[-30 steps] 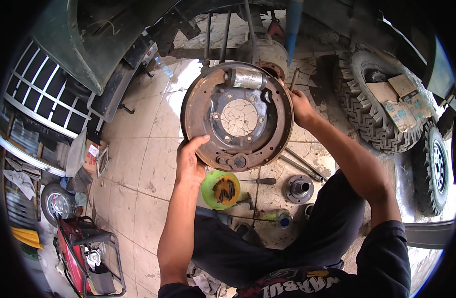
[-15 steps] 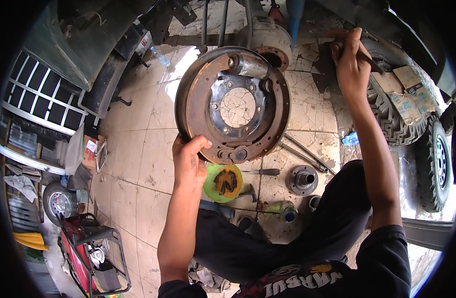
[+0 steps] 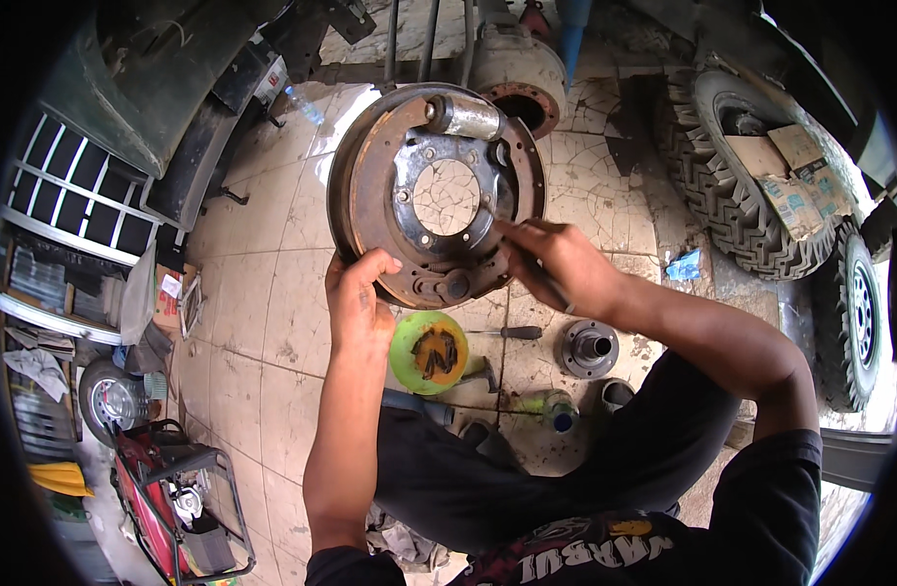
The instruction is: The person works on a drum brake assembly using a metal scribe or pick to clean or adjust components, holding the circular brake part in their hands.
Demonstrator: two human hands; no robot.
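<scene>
A rusty drum brake backing plate (image 3: 363,186) is held up, tilted, in front of me. It carries curved brake shoes, a wheel cylinder (image 3: 468,118) at its top and a round central hole. My left hand (image 3: 363,301) grips its lower left rim, thumb on the front face. My right hand (image 3: 566,266) is closed around a slim dark tool (image 3: 560,294) at the plate's lower right. The tool's front end lies near the ring of bolt holes; its kind is unclear, since the fingers cover most of it.
On the tiled floor below are a green bowl (image 3: 403,354) with dark parts in brownish liquid, a screwdriver (image 3: 522,333), a hammer (image 3: 490,375), a wheel hub (image 3: 577,352) and a bottle (image 3: 561,412). Tyres (image 3: 698,186) stand right; a red-framed machine (image 3: 146,488) is lower left.
My right hand has swung down from the upper right to the plate's lower right, bringing the tool along. The plate and my left hand have shifted slightly left.
</scene>
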